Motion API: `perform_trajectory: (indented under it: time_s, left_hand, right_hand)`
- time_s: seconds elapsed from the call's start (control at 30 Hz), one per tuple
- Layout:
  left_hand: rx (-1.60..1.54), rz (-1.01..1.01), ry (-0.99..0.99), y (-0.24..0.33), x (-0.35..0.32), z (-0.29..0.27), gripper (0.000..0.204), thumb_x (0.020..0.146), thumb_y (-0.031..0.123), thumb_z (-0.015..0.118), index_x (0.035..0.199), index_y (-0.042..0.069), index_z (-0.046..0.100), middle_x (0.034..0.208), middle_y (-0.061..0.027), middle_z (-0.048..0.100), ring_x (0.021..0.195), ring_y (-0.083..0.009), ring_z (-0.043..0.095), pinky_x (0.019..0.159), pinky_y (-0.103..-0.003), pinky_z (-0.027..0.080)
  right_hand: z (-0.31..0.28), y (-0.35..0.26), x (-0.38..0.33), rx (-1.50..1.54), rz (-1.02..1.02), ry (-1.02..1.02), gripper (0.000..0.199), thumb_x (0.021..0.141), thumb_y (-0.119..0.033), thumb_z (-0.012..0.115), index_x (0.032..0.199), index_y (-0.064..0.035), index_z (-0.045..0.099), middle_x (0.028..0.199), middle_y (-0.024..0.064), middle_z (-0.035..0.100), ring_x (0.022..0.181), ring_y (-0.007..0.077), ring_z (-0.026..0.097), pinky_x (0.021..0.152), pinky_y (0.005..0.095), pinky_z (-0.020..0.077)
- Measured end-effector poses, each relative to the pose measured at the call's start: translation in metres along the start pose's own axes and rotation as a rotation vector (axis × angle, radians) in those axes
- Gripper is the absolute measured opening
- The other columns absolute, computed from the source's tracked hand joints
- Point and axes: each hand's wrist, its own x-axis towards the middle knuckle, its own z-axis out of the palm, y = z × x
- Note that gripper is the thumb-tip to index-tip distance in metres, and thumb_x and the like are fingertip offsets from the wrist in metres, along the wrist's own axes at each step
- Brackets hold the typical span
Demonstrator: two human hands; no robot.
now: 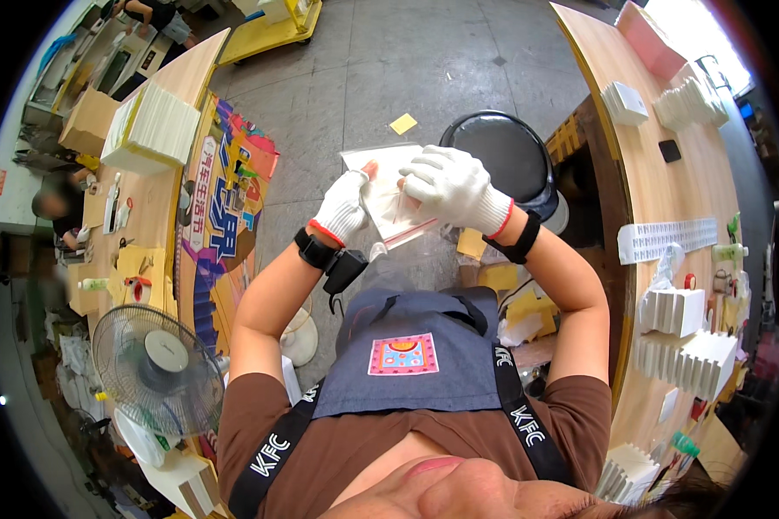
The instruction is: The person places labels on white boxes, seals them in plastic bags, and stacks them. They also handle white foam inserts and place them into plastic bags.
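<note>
Both hands wear white knit gloves with red cuffs and are raised in front of my apron. Between them is a clear plastic bag (388,208) with a whitish look and a red line along its lower edge. My left hand (346,206) grips the bag's left side, thumb on top. Over its right side, my right hand (455,185) has its fingers curled onto the plastic. What lies inside the bag is hard to make out.
A round black stool (498,143) stands just beyond my right hand. Wooden tables flank me: the right table (658,195) bears stacked white pieces (688,355), the left one a white stack (151,130). A fan (157,368) is at left; a yellow cart (273,35) stands far off.
</note>
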Motion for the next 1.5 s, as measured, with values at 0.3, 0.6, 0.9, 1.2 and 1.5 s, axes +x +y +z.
perform_trajectory:
  time_s: [0.3,0.6,0.9,1.2,1.5]
  left_hand:
    - [0.201,0.208,-0.081,0.100,0.078,0.006,0.025,0.094,0.019,0.062,0.112,0.002,0.058,0.101,-0.0066,0.065,0.089,-0.0175,0.064,0.078,-0.035,0.057]
    - [0.128,-0.066,-0.126,0.114,0.152,0.018,0.025,0.096,0.015,0.059,0.115,-0.001,0.056,0.106,-0.0106,0.065,0.093,-0.0217,0.065,0.078,-0.037,0.058]
    - [0.016,-0.215,-0.128,0.096,0.182,0.056,0.026,0.097,0.013,0.056,0.118,-0.001,0.053,0.112,-0.0135,0.062,0.097,-0.0253,0.063,0.085,-0.040,0.057]
    - [0.054,-0.225,-0.237,0.081,0.185,0.088,0.036,0.097,0.019,0.057,0.126,-0.001,0.049,0.119,-0.0137,0.061,0.105,-0.0259,0.062,0.092,-0.041,0.055]
    - [-0.045,-0.120,-0.312,0.102,0.184,0.101,0.040,0.096,0.024,0.059,0.127,0.001,0.050,0.121,-0.0153,0.061,0.109,-0.0286,0.063,0.094,-0.043,0.054]
  right_hand:
    - [0.024,0.059,0.063,0.021,0.141,0.045,0.023,0.058,-0.010,0.072,0.078,-0.0075,0.060,0.098,0.0077,0.066,0.088,0.0251,0.065,0.076,0.0371,0.0534]
    - [0.062,0.101,0.076,-0.140,0.261,-0.130,0.022,0.068,-0.015,0.068,0.089,-0.0109,0.062,0.101,0.0052,0.065,0.092,0.0228,0.066,0.079,0.0355,0.0535]
    - [0.040,0.136,0.050,-0.089,0.343,-0.148,0.024,0.070,-0.016,0.071,0.090,-0.0091,0.061,0.101,0.0073,0.067,0.088,0.0229,0.067,0.067,0.0311,0.0552]
    - [0.005,0.152,0.021,0.016,0.638,0.329,0.014,0.080,-0.010,0.067,0.093,-0.0038,0.065,0.087,0.0142,0.067,0.078,0.0292,0.066,0.071,0.0344,0.0537]
    - [0.023,0.131,-0.051,1.417,1.573,0.365,0.042,0.098,-0.033,0.055,0.129,-0.0050,0.056,0.104,0.0038,0.064,0.090,0.0089,0.059,0.079,0.0241,0.0484]
